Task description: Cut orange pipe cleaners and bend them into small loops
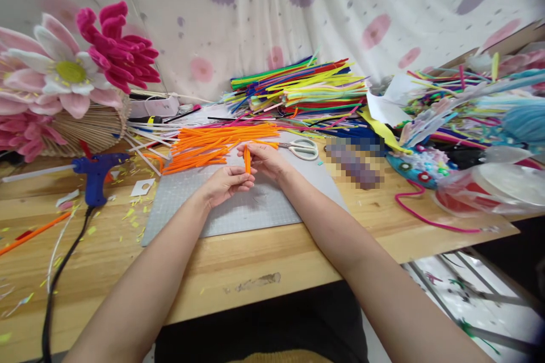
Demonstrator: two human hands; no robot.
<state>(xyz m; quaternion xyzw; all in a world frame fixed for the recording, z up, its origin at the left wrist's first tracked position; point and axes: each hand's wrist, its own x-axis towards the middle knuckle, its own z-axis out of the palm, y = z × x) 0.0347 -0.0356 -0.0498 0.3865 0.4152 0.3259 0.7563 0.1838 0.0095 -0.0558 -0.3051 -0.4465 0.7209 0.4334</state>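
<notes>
My left hand (230,184) pinches the lower end of a small orange pipe cleaner bundle (247,160), held upright above a grey cutting mat (272,216). At the bundle's top, the fingers of my right hand (263,160) close round it. The two hands nearly meet, and part of the bundle is hidden by the fingers. Just beyond them lies a pile of long orange pipe cleaners (200,147) on the mat's far side. Scissors with pale handles (303,149) rest to the right of my right hand.
A blue hot glue gun (97,173) stands at the left, its black cord (68,272) trailing to the front edge. Multicoloured pipe cleaners (298,88) are heaped at the back. Fuzzy flowers (70,71) rise at the far left. A clear plastic container (489,187) sits at the right.
</notes>
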